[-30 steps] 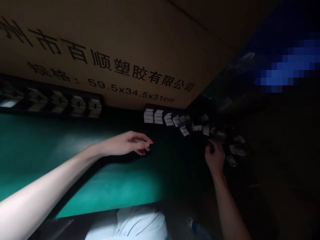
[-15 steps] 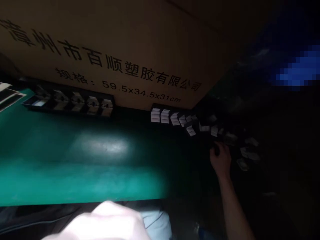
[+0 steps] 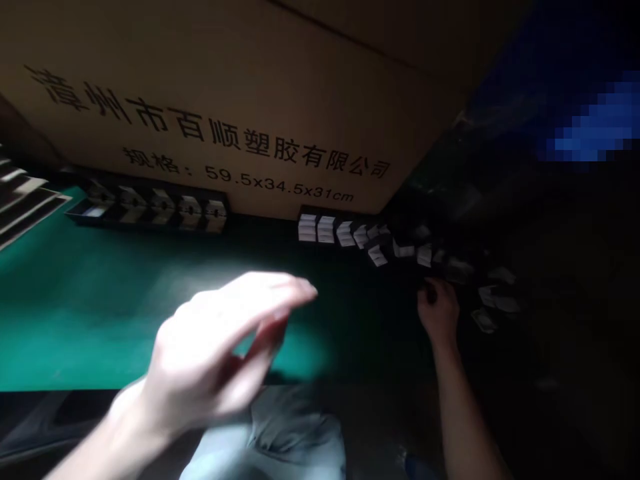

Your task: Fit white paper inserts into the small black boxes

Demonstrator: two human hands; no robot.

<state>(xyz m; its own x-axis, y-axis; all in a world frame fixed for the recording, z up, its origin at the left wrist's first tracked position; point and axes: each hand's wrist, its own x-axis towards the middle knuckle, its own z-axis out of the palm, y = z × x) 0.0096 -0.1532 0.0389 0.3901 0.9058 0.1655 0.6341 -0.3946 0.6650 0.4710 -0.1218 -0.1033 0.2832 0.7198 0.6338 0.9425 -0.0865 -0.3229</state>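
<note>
My left hand is raised close to the camera over the green tabletop. Its fingers point right, the thumb stands apart below them, and no object shows in it. Farther right, in deep shade, my right hand rests low over the table with fingers curled; whether they hold anything is too dark to tell. Just beyond it lie small white folded pieces, with a loose light piece to its right. A row of white pieces stands against the carton.
A large printed cardboard carton walls off the back of the table. At its left foot sits a dark tray with several pieces standing in it. Flat framed strips lie at the far left. The right side is very dark.
My left hand left the tabletop, dropped to the lap edge, then rose again close to the camera. My right hand stays near the white pieces, curled. The view has shifted slightly.
</note>
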